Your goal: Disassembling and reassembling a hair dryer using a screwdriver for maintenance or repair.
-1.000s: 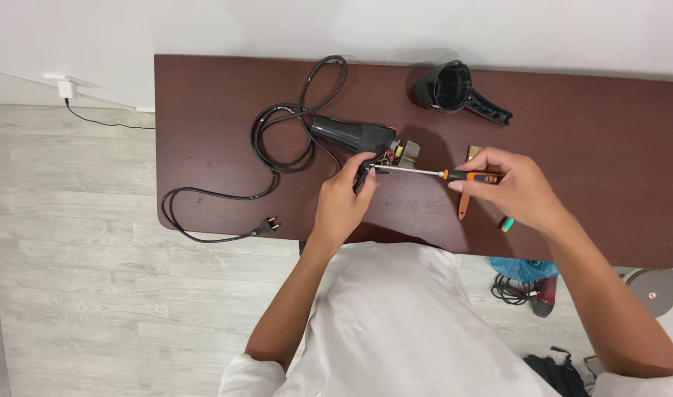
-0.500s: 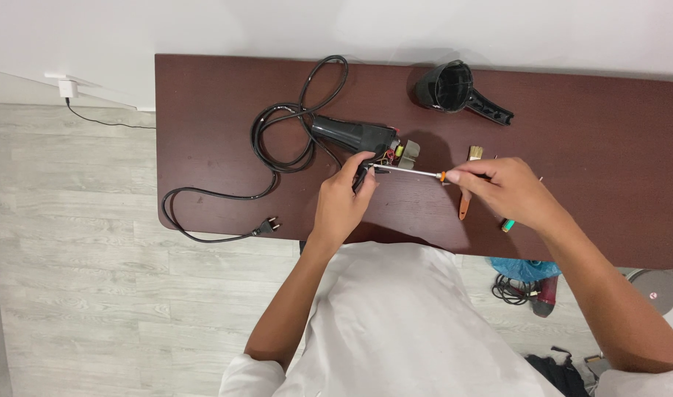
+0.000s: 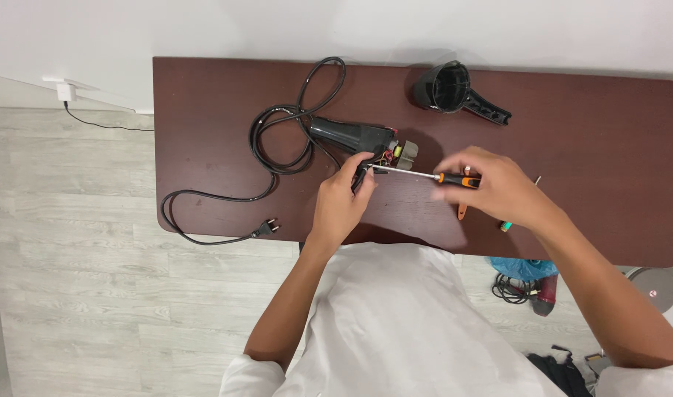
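Opened hair dryer [image 3: 355, 137] gripped by left hand [image 3: 341, 202], screwdriver [image 3: 424, 176] in right hand [image 3: 491, 187], detached nozzle housing [image 3: 454, 91] beyond

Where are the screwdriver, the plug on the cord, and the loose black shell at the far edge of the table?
screwdriver [image 3: 454, 179], head view, on its orange and black handle.
plug [image 3: 265, 228], head view, on the plug's black body.
black shell [image 3: 445, 87], head view, on its round open part.

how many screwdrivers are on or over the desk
2. One screwdriver is in the right hand, tip at the hair dryer body. A second orange one lies under that hand, mostly hidden.
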